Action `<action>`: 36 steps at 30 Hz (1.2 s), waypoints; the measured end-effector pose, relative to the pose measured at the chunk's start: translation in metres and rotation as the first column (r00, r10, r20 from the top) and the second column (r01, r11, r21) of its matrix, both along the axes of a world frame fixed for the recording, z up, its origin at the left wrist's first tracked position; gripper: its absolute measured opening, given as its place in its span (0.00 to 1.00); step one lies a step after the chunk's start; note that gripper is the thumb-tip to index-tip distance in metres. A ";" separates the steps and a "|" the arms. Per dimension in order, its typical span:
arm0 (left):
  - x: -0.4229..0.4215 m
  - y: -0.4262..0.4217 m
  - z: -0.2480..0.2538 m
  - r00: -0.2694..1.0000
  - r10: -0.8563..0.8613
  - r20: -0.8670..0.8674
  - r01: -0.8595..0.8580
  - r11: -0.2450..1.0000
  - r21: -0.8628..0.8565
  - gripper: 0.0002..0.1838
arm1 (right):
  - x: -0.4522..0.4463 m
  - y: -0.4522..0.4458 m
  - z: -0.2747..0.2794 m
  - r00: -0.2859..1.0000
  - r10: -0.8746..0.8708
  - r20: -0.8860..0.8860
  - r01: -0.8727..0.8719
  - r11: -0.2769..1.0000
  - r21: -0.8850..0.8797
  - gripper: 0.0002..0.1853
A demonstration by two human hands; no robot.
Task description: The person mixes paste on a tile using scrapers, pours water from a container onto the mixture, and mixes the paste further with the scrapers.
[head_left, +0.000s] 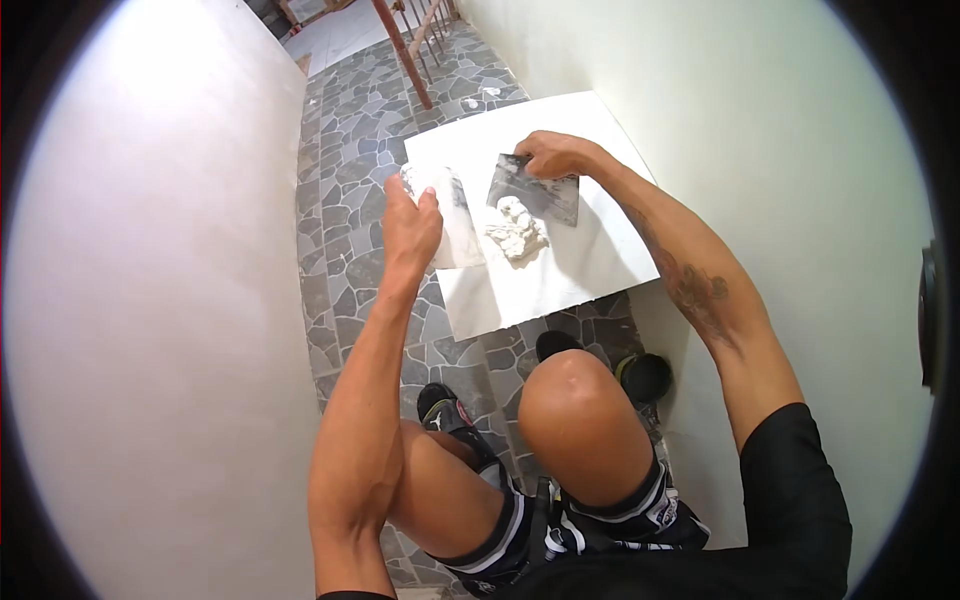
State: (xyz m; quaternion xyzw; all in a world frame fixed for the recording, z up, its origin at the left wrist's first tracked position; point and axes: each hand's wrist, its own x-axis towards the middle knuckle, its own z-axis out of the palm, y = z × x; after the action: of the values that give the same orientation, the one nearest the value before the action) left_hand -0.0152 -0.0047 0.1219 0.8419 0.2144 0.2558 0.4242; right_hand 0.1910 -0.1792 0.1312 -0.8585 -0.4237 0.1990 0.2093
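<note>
My left hand (411, 224) is closed on the left edge of a white marbled piece (452, 215), flat and tile-like, held at the left side of a white board (590, 275). My right hand (552, 155) grips the top edge of a grey marbled flat piece (555, 200), which also looks like a tile. A lumpy heap of white paste (515, 232) lies against the lower left part of the grey piece, over the board. Whether the paste sticks to the grey piece or only touches it, I cannot tell.
The board lies above a floor of grey irregular stone pattern (345, 205). Pale walls stand close on the left (180, 300) and right (800, 200). A rusty-red metal post (405, 55) rises beyond the board. A dark round object (645, 378) sits by my feet near the right wall.
</note>
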 end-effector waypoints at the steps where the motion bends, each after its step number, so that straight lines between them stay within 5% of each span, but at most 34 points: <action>1: 0.000 0.003 -0.001 1.000 0.003 0.016 -0.003 1.000 -0.003 0.23 | -0.009 0.001 0.010 0.993 0.119 0.023 -0.119 0.993 -0.010 0.17; 5: -0.006 0.005 0.011 0.999 0.012 -0.033 -0.013 0.999 -0.038 0.24 | -0.034 -0.007 0.040 0.914 0.281 0.293 -0.240 0.956 -0.168 0.20; 8: -0.011 0.006 0.010 0.998 -0.010 0.055 0.011 1.000 -0.016 0.23 | -0.010 -0.022 0.040 0.935 0.150 0.322 -0.125 0.987 -0.098 0.15; 14: -0.018 0.006 0.014 0.993 -0.024 0.113 0.032 0.997 -0.076 0.19 | 0.064 -0.048 -0.003 0.921 -0.374 0.109 0.376 0.927 0.002 0.16; 17: -0.026 -0.007 0.035 0.998 0.006 0.056 0.001 0.992 -0.125 0.18 | 0.082 -0.036 -0.025 0.905 -0.423 0.048 0.424 0.905 -0.023 0.17; 23: -0.018 0.009 0.016 0.992 0.024 0.120 -0.003 0.985 -0.173 0.19 | 0.070 0.030 -0.040 0.976 0.150 0.160 -0.141 0.988 -0.067 0.15; 29: -0.019 0.004 0.013 0.982 0.063 0.179 -0.036 0.988 -0.149 0.19 | 0.031 0.076 -0.042 0.738 0.656 0.157 -0.634 0.754 -0.171 0.13; 32: -0.026 0.000 0.029 0.972 0.102 0.213 -0.053 0.973 -0.224 0.18 | -0.005 0.084 -0.012 0.692 0.719 0.066 -0.657 0.666 -0.353 0.14; 36: -0.034 0.013 0.037 0.976 0.097 0.193 -0.053 0.974 -0.221 0.20 | -0.043 0.079 0.014 0.625 0.764 0.161 -0.604 0.604 -0.520 0.18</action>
State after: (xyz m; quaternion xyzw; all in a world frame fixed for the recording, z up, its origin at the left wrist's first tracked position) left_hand -0.0492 0.0086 0.1594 0.7521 0.2281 0.3314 0.5221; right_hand 0.1480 -0.1003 0.1456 -0.6684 -0.7029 0.1859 -0.1567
